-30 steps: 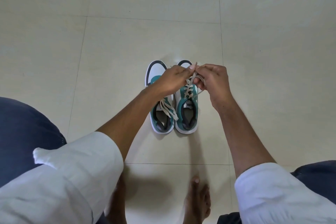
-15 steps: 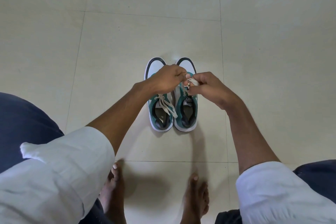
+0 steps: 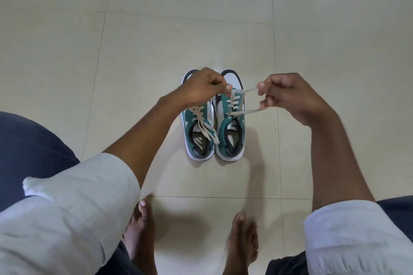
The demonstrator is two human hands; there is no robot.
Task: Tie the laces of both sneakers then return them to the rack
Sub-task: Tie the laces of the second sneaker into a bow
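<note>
Two teal, white and black sneakers stand side by side on the tiled floor, toes away from me. The left sneaker [image 3: 199, 134] has its cream laces lying loose over the tongue. Over the right sneaker [image 3: 231, 131], my left hand [image 3: 202, 87] pinches one end of the cream lace [image 3: 248, 100] near the top eyelets. My right hand [image 3: 288, 96] is out to the right of the shoe, gripping a loop of that lace stretched taut between hand and shoe.
My bare feet [image 3: 242, 241] stand on the pale tiled floor [image 3: 156, 40] just behind the sneakers. White rolled sleeves and dark trousers fill the lower corners. No rack is in view.
My right hand has pulled away to the right, drawing the right sneaker's lace out taut. My left hand stays pinched over the shoe. The view has shifted slightly.
</note>
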